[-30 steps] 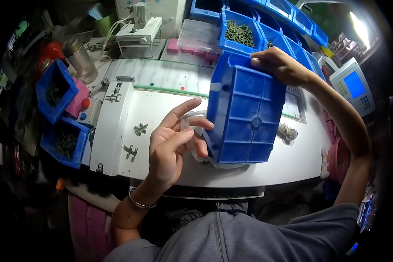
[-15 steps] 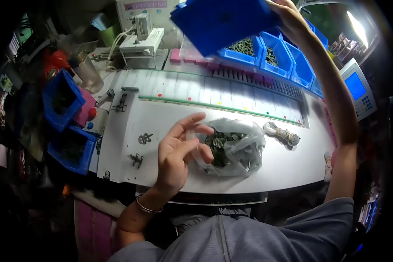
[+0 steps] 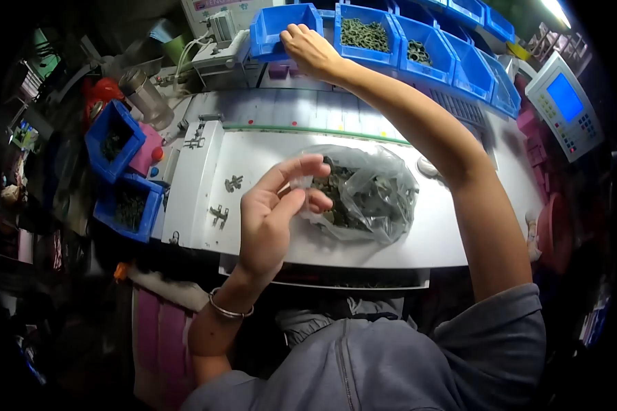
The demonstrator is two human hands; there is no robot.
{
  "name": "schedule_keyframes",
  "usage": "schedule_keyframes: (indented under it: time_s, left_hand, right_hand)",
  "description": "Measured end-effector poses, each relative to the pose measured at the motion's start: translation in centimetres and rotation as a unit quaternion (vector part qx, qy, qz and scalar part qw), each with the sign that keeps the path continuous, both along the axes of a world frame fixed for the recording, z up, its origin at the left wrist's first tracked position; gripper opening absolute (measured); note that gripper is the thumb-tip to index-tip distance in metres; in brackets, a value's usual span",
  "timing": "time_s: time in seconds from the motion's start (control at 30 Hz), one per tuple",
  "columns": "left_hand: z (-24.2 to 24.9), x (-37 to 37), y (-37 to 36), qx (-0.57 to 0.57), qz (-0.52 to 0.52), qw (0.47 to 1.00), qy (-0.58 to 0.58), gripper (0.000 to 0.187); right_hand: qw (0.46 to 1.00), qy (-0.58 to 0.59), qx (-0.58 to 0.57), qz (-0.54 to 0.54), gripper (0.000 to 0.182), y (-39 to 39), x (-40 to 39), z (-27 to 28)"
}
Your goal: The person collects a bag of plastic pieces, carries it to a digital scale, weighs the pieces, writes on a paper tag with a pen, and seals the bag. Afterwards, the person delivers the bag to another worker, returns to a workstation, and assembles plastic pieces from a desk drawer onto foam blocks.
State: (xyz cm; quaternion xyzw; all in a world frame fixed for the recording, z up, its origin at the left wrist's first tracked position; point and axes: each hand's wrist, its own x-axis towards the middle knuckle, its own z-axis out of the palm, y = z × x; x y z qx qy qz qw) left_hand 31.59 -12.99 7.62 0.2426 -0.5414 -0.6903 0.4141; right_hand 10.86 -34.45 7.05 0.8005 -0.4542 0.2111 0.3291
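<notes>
A clear plastic bag [image 3: 391, 212] full of small dark metal parts [image 3: 336, 195] lies on the white worktop. At its left side, my left hand [image 3: 271, 212] is closed with the bag's edge pinched between thumb and fingers. Far ahead, my right hand [image 3: 312, 51] grips the front edge of a blue bin [image 3: 266, 33], fingers curled over the rim. That bin stands upright at the left end of a row of blue bins. Beside it, another bin [image 3: 399, 61] holds many small greenish metal parts.
Two blue bins [image 3: 147, 229] with dark parts stand at the left. Several loose metal pieces [image 3: 219, 215] lie left of the bag. A green-edged board [image 3: 274, 109] crosses the worktop. At the right is a device with a blue screen [image 3: 564, 96].
My right hand has brought the raised blue bin down and left, into line with the other bins. My left hand stays at the bag's edge. The view has shifted.
</notes>
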Motion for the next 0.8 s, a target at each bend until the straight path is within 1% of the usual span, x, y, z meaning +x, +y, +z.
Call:
schedule_keyframes:
  time_s: [0.03,0.1,0.13,0.2,0.27,0.33,0.37,0.4,0.43,0.47,0.5,0.53,0.6,0.63,0.7,0.73,0.8]
  left_hand:
    - [0.1,-0.2,0.2,0.000,-0.001,1.000,-0.002,0.037]
    - [0.3,-0.8,0.4,-0.022,-0.010,1.000,0.003,0.038]
    - [0.5,-1.0,0.4,-0.024,-0.010,1.000,0.002,0.038]
    - [0.8,-1.3,0.2,-0.025,-0.012,1.000,0.011,0.039]
    - [1.3,-1.8,0.1,-0.015,-0.008,1.000,0.021,0.039]
    - [1.7,-2.3,-0.2,-0.002,-0.010,0.999,0.037,0.039]
    - [1.6,-2.7,-0.4,-0.010,-0.017,0.999,0.049,0.038]
    - [1.9,-3.0,-0.5,-0.012,-0.020,0.999,0.049,0.038]
    - [2.2,-3.4,-0.5,-0.026,-0.029,0.998,0.044,0.038]
    - [2.4,-3.8,-0.5,-0.041,-0.041,0.998,0.037,0.037]
    - [2.6,-4.2,-0.4,-0.042,-0.045,0.997,0.034,0.037]
    - [2.8,-4.5,-0.3,-0.048,-0.054,0.997,0.033,0.037]
    - [3.0,-4.7,-0.1,-0.051,-0.034,0.998,0.005,0.036]
    - [2.8,-4.5,0.0,-0.049,-0.026,0.998,0.000,0.036]
    - [2.7,-4.0,0.1,-0.044,-0.017,0.999,0.002,0.034]
    - [2.7,-3.8,0.3,-0.041,-0.010,0.999,0.006,0.033]
    - [2.6,-3.4,0.6,-0.045,-0.016,0.999,-0.007,0.034]
  right_hand:
    - [1.000,-0.002,0.000,-0.001,0.014,0.3,-0.5,-0.4]
    - [0.999,0.017,-0.048,0.020,0.017,1.6,-0.8,0.0]
    - [0.998,0.017,-0.050,0.020,0.017,2.4,-1.1,0.2]
    - [0.985,-0.046,-0.102,0.133,0.014,7.1,-0.5,2.3]
    - [0.990,-0.112,0.056,0.060,0.015,13.9,-0.3,3.8]
    - [0.973,-0.167,0.143,0.068,0.015,19.6,-0.5,3.8]
    - [0.947,-0.181,0.251,0.081,0.011,21.5,-1.1,3.4]
    - [0.909,-0.195,0.357,0.090,0.009,23.1,-1.5,2.8]
    - [0.911,-0.186,0.359,0.084,0.011,24.3,-1.4,1.7]
    - [0.913,-0.179,0.359,0.077,0.019,25.2,-1.5,0.4]
    - [0.911,-0.162,0.373,0.061,0.034,25.8,-1.9,-0.9]
    - [0.929,-0.107,0.347,0.073,0.040,25.8,-2.6,-2.1]
    - [0.919,-0.051,0.390,-0.001,0.037,26.6,-3.0,-1.4]
    - [0.919,-0.056,0.390,-0.006,0.037,27.1,-3.4,-1.2]
    - [0.906,0.040,0.417,-0.056,0.031,27.7,-4.5,-0.5]
    - [0.907,0.038,0.416,-0.059,0.031,28.0,-4.9,-0.6]
    - [0.878,0.019,0.466,-0.102,0.026,28.3,-5.8,-1.0]
